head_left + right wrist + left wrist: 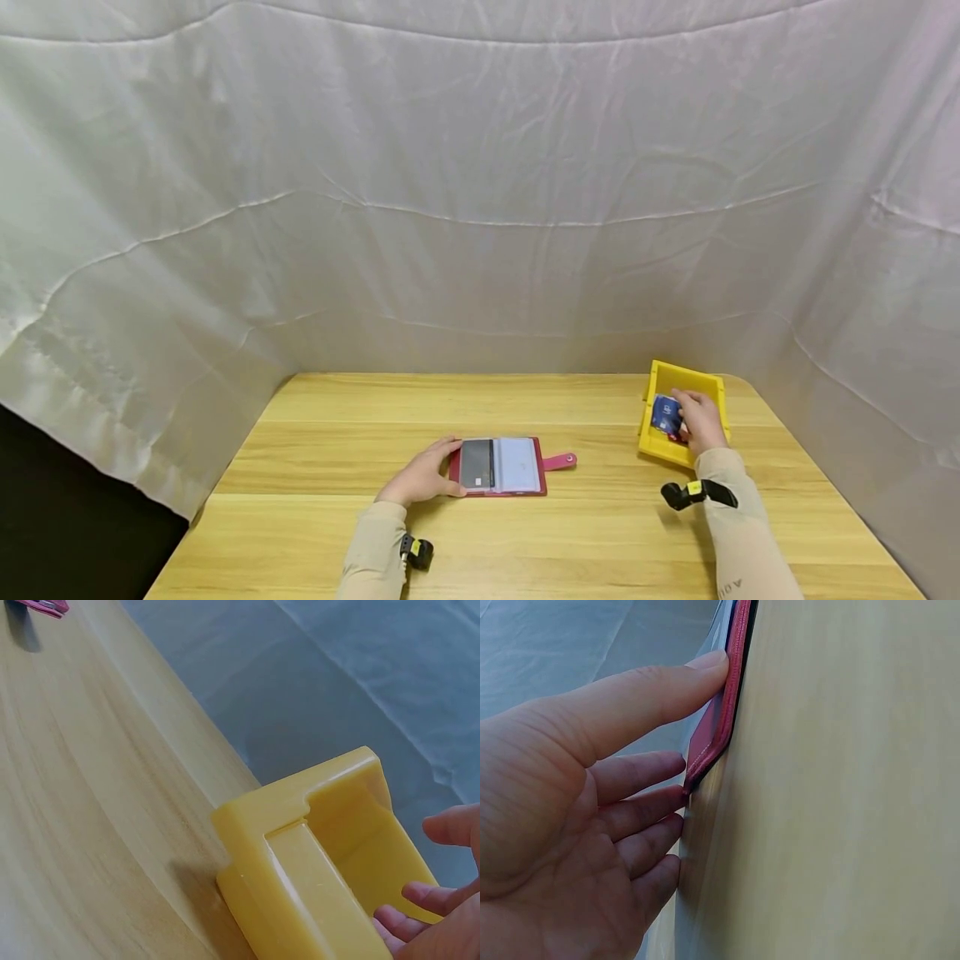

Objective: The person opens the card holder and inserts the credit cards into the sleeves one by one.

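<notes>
An open red card holder (543,467) with clear sleeves lies on the table. A dark grey card (476,463) shows in its left side, and a pale sleeve (517,464) on its right. My left hand (422,477) rests at the holder's left edge, thumb on the near rim (727,712), the other fingers fairly straight beside the corner. My right hand (701,421) reaches into a yellow bin (666,450), fingers apart in the right wrist view. Beside its fingertips lies a blue card (665,414), with a red item (676,437) partly hidden beneath the hand.
The holder's pink snap strap (560,462) sticks out to the right across the wooden table (555,550). Pale grey cloth (480,275) hangs behind the table and along both sides. The yellow bin stands near the table's back right corner.
</notes>
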### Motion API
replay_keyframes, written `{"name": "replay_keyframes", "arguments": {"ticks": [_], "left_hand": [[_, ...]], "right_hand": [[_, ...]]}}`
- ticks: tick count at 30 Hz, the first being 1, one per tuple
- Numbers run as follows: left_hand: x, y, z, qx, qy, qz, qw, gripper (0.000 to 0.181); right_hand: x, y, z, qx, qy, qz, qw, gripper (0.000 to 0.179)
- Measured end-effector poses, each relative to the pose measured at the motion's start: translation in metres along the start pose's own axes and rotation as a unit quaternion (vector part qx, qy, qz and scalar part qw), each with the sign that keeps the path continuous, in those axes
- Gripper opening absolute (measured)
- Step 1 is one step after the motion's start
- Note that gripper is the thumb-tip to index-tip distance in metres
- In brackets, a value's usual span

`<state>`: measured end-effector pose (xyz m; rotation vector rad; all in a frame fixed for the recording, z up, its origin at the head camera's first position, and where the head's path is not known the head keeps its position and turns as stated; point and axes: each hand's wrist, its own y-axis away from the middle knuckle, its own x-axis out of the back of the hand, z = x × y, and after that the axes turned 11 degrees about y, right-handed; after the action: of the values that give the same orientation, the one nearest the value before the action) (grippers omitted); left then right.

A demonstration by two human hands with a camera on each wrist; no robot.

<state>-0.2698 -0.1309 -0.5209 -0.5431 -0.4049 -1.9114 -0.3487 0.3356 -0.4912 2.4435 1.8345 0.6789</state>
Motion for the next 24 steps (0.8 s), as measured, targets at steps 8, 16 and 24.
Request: {"name": "replay_keyframes", "arguments": {"ticks": [8,16,24], "left_hand": [[-0.0005,-0.0015,-0.0023,-0.002,-0.013,0.003,0.9999,0.086],[0.0002,-0.0016,-0.0013,-0.001,-0.015,0.003,0.9999,0.086],[0.0008,-0.0015,-0.0001,-0.005,-0.017,0.002,0.9998,0.086]], "right_hand": [[-0.0001,0.0042,-0.0048,0.010,0.008,0.015,0.9998,0.075],[-0.0007,0.0021,-0.0095,0.037,0.023,0.039,0.9983,0.068],[-0.0001,-0.0017,-0.0078,0.051,0.035,0.015,0.9979,0.066]]}}
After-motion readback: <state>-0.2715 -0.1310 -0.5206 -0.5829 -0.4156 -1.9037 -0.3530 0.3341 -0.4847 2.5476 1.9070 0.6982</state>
